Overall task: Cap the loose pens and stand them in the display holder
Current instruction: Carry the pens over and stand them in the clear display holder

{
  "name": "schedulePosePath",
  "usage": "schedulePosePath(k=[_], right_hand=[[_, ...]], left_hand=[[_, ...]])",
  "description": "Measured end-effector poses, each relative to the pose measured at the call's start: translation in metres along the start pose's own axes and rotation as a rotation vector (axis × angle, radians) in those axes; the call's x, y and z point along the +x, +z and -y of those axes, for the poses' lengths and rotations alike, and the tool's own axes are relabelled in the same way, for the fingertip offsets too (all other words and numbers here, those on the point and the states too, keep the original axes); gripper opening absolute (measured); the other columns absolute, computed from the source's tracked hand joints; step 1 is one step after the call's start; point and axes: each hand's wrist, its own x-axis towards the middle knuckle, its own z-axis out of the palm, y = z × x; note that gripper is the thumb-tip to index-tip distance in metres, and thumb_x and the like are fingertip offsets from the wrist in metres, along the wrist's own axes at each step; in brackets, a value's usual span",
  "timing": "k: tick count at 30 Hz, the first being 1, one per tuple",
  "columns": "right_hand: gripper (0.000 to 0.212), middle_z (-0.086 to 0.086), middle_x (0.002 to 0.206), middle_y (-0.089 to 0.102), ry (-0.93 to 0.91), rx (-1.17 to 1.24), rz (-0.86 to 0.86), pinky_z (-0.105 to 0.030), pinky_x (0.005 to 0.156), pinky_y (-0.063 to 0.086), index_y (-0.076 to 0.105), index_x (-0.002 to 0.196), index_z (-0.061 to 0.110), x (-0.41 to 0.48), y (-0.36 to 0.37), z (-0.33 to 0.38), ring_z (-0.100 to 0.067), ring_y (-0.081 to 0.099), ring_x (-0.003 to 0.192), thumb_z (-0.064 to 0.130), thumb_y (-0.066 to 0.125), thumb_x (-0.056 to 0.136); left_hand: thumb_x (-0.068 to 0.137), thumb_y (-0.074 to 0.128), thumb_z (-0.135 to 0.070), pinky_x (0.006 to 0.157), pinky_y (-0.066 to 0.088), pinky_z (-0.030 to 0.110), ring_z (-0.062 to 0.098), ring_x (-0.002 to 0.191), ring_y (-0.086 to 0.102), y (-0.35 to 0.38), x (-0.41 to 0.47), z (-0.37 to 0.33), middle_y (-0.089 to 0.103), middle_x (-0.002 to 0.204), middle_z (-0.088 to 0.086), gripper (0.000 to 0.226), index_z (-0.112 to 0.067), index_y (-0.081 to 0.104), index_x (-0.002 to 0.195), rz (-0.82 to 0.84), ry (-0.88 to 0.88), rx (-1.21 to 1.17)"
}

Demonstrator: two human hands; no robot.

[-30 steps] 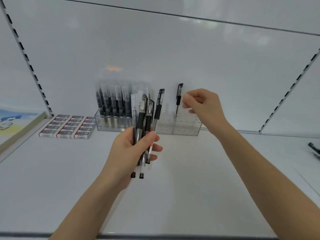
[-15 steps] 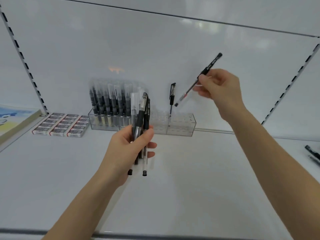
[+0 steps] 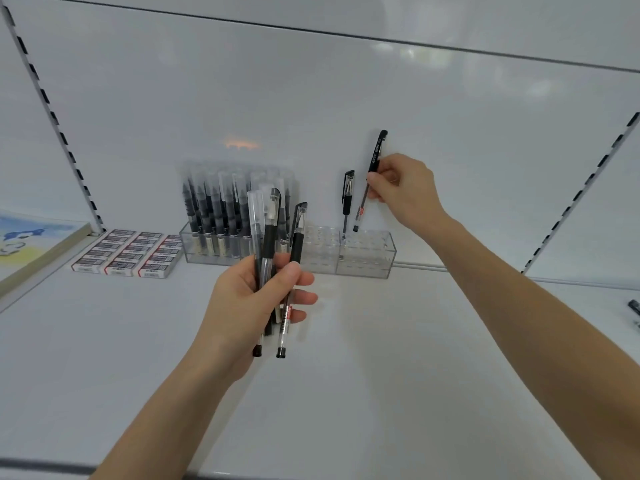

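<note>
Right hand (image 3: 405,192) pinches a capped black gel pen (image 3: 375,157), now swung upright over the clear acrylic holder (image 3: 367,259) for slotting; left hand (image 3: 247,301) grips spare pens (image 3: 269,233).

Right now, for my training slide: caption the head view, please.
Right hand holds a black-capped clear gel pen over the clear acrylic display holder; left hand grips a bundle of pens.
</note>
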Motion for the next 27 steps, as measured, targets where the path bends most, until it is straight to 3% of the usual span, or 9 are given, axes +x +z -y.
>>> schedulePosePath(k=[6, 11, 14, 18, 22, 25, 27], right_hand=[[0.006, -0.004, 0.070, 0.063, -0.032, -0.078, -0.003, -0.025, 0.074, 0.049, 0.056, 0.083, 0.012, -0.002, 0.001, 0.000, 0.006, 0.057, 0.053, 0.010, 0.054, 0.088], [0.008, -0.006, 0.073, 0.064, 0.010, -0.148, 0.060, -0.025, 0.075, 0.047, 0.060, 0.090, 0.005, -0.011, 0.010, -0.008, -0.022, 0.066, 0.077, 0.010, 0.054, 0.088], [0.009, -0.012, 0.078, 0.069, 0.060, -0.167, 0.084, -0.018, 0.067, 0.045, 0.059, 0.089, 0.005, -0.017, 0.017, -0.016, -0.021, 0.064, 0.075, 0.011, 0.053, 0.088], [0.011, -0.018, 0.083, 0.070, 0.093, -0.152, 0.086, -0.028, 0.073, 0.048, 0.059, 0.090, 0.003, -0.017, 0.019, -0.017, -0.021, 0.063, 0.073, 0.012, 0.054, 0.089], [0.018, -0.022, 0.089, 0.070, 0.126, -0.219, 0.121, -0.023, 0.064, 0.042, 0.060, 0.089, -0.001, -0.018, 0.019, -0.019, -0.027, 0.061, 0.079, 0.016, 0.057, 0.088], [0.026, -0.013, 0.089, 0.068, 0.158, -0.138, 0.024, -0.023, 0.072, 0.045, 0.060, 0.102, 0.003, -0.029, 0.008, -0.014, -0.024, 0.063, 0.090, 0.023, 0.061, 0.086], [0.015, -0.004, 0.079, 0.067, 0.155, 0.045, -0.021, -0.027, 0.076, 0.052, 0.062, 0.097, 0.009, -0.043, -0.002, -0.001, -0.018, 0.067, 0.083, 0.019, 0.061, 0.086]], left_hand=[[0.084, 0.059, -0.011, 0.047, 0.052, 0.021, 0.009, 0.057, 0.066, 0.002, -0.001, 0.002, 0.066, 0.073, 0.002, 0.005, -0.012, 0.060, 0.088, -0.026, 0.003, 0.007], [0.084, 0.058, -0.010, 0.048, 0.053, 0.021, 0.008, 0.057, 0.065, 0.002, -0.002, 0.002, 0.066, 0.071, 0.002, 0.005, -0.013, 0.060, 0.087, -0.026, -0.001, 0.015], [0.085, 0.058, -0.010, 0.048, 0.053, 0.021, 0.008, 0.057, 0.065, 0.002, -0.003, 0.002, 0.066, 0.073, 0.003, 0.005, -0.013, 0.060, 0.087, -0.025, -0.001, 0.016], [0.085, 0.058, -0.010, 0.049, 0.053, 0.021, 0.008, 0.057, 0.065, 0.003, -0.004, 0.002, 0.066, 0.076, 0.004, 0.005, -0.014, 0.059, 0.088, -0.027, 0.002, 0.013], [0.084, 0.058, -0.010, 0.048, 0.053, 0.021, 0.008, 0.058, 0.066, 0.005, -0.005, 0.001, 0.066, 0.076, 0.004, 0.005, -0.013, 0.059, 0.088, -0.010, 0.001, -0.001], [0.084, 0.058, -0.010, 0.049, 0.053, 0.021, 0.009, 0.059, 0.066, 0.006, -0.003, -0.001, 0.067, 0.073, 0.003, 0.005, -0.013, 0.060, 0.088, 0.011, 0.000, -0.022], [0.084, 0.057, -0.010, 0.050, 0.053, 0.022, 0.011, 0.060, 0.067, 0.008, -0.002, -0.003, 0.069, 0.070, 0.001, 0.005, -0.013, 0.060, 0.087, 0.036, 0.002, -0.035]])
